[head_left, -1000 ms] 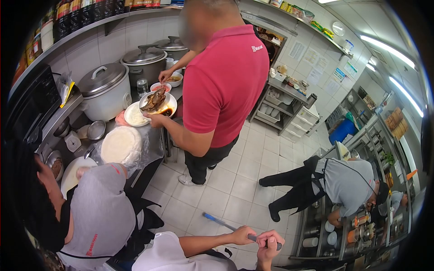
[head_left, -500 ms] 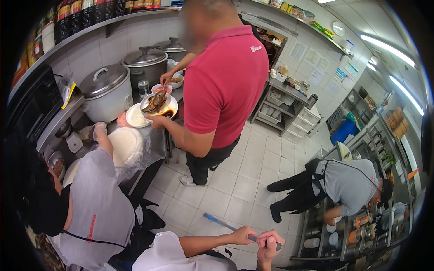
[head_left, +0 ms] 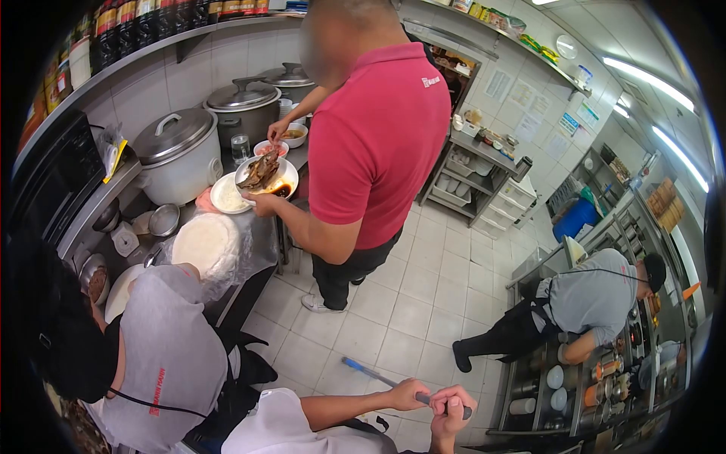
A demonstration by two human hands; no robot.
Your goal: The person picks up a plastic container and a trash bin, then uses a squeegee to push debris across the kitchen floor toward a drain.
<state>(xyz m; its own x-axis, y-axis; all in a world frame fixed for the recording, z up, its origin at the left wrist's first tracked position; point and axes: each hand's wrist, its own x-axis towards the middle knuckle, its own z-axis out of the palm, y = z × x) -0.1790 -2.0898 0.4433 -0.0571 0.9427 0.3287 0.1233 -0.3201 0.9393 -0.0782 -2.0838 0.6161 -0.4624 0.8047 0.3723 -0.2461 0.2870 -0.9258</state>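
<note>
A long grey pole with a blue far end [head_left: 370,371] slants down over the floor tiles; what kind of tool it is cannot be seen. My left hand [head_left: 409,394] is wrapped round its shaft. Close beside it, my right hand [head_left: 452,404] grips the pole near its dark upper end, which sticks out past the fingers. White cloth [head_left: 272,424] lies along my left forearm.
A person in a red shirt [head_left: 378,136] holds a plate of cooked food [head_left: 246,175] by the counter. One co-worker [head_left: 162,363] leans in at the left; another [head_left: 594,295] bends over the right shelves [head_left: 529,427]. A rice cooker [head_left: 178,178] stands on the counter.
The left co-worker's gloved hand has gone from the counter, uncovering a metal bowl. The right co-worker has shifted to the right and pulled an arm back. My hands stay almost still.
</note>
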